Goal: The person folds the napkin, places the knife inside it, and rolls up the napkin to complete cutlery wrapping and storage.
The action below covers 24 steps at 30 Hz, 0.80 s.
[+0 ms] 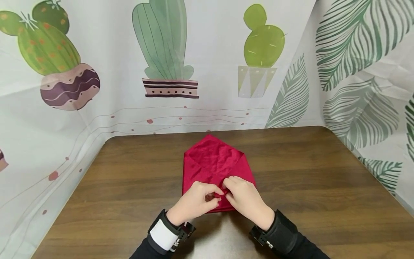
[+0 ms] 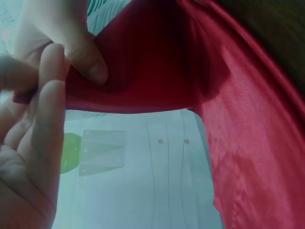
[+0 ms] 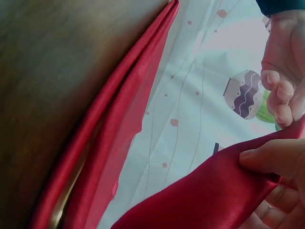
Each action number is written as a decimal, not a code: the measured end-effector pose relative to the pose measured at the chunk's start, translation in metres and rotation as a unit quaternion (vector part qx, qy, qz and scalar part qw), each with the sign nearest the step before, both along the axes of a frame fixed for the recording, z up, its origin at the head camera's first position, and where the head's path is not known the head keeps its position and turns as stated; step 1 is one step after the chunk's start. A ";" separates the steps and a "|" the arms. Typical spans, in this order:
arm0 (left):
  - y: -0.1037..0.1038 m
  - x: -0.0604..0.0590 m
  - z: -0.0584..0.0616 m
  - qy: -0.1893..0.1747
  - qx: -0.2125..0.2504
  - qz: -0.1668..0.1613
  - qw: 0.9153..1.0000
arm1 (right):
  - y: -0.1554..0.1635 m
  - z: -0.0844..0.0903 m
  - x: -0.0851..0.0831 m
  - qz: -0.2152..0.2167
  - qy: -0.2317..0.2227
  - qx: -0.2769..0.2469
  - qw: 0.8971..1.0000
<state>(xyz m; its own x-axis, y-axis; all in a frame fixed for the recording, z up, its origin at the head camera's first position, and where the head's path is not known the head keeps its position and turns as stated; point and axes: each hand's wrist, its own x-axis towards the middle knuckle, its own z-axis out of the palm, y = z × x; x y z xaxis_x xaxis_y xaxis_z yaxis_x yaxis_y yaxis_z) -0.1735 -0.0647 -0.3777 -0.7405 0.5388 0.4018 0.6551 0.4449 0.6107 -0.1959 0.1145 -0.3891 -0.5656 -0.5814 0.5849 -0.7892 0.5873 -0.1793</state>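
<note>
At centre frame, on the table (image 1: 129, 180), the red cloth (image 1: 213, 160) lay folded to a point. Left hand (image 1: 194, 201) and right hand (image 1: 245, 198), together, pinched its near edge; the last fold appeared unfinished.

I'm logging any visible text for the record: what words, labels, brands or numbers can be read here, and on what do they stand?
None can be read in any view.
The red cloth, pinched by the left hand and right hand, is plain.
The white wrist strap shows no print.
The backdrop bears only cactus and leaf pictures.
</note>
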 end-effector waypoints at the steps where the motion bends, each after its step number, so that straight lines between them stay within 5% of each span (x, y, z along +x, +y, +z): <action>1: -0.002 0.001 0.000 -0.001 0.000 0.001 1.000 | -0.001 -0.001 0.000 0.001 0.000 0.002 1.000; 6: -0.013 0.004 -0.003 -0.031 -0.018 0.033 0.999 | -0.001 -0.003 -0.001 -0.002 -0.002 0.034 0.999; 14: -0.027 0.009 -0.009 -0.048 -0.119 0.094 0.987 | 0.008 -0.012 -0.008 -0.019 -0.043 0.136 0.990; 24: -0.042 0.008 -0.004 -0.064 -0.237 0.155 0.957 | 0.022 -0.017 -0.019 -0.021 -0.083 0.218 0.972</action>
<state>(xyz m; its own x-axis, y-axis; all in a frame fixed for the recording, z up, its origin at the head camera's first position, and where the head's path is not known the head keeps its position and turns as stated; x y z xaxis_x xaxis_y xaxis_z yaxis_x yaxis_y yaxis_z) -0.1651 -0.1067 -0.3821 -0.9208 0.3850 0.0623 0.3808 0.8528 0.3575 -0.2147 0.1363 -0.4056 -0.6595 -0.7280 0.1873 -0.7445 0.6669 -0.0292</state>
